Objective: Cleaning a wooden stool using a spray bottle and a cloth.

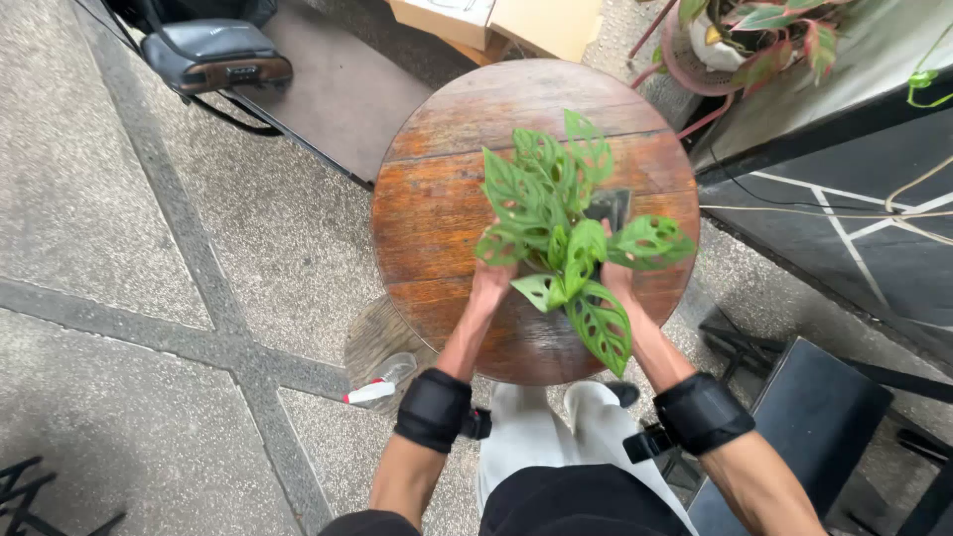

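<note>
Plant (561, 228) with holed green leaves, both hands' grip closed around its hidden pot.

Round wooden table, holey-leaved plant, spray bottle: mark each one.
Round wooden table (447, 179), head view, bare plank top.
Holey-leaved plant (521, 194), head view, large upper leaf.
Spray bottle (372, 392), head view, white body on the floor.

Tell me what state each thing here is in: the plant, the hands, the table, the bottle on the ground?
Plant: upright on the table, leaves full of holes, pot mostly hidden.
Left hand: reaching under the leaves, grip hidden.
Right hand: reaching under the leaves from the other side, grip hidden.
Round wooden table: standing, worn surface.
Spray bottle: lying on its side on the floor.
</note>
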